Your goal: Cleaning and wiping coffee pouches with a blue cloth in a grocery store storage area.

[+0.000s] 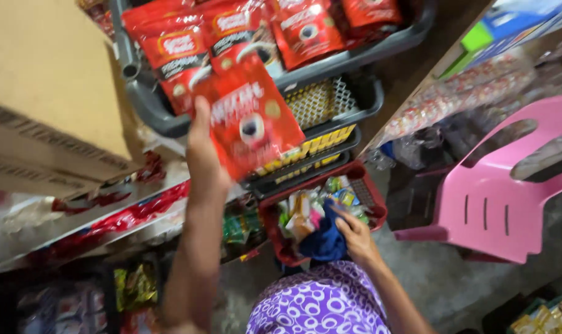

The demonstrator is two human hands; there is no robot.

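Observation:
My left hand (205, 154) is raised and grips a red coffee pouch (251, 117) by its left edge, just below a grey basket (148, 102) packed with several more red pouches (182, 49). My right hand (355, 234) is lower and rests on a dark blue cloth (324, 242) at the front of a red basket (372, 199) holding small colourful packets. A purple patterned garment (318, 303) fills the bottom middle.
A cardboard box (46, 93) sits on the shelf at left, with red packets beneath it. Stacked dark and yellow baskets (330, 133) stand under the grey one. A pink plastic chair (503, 185) lies at right on the concrete floor. Shelves of goods run at top right.

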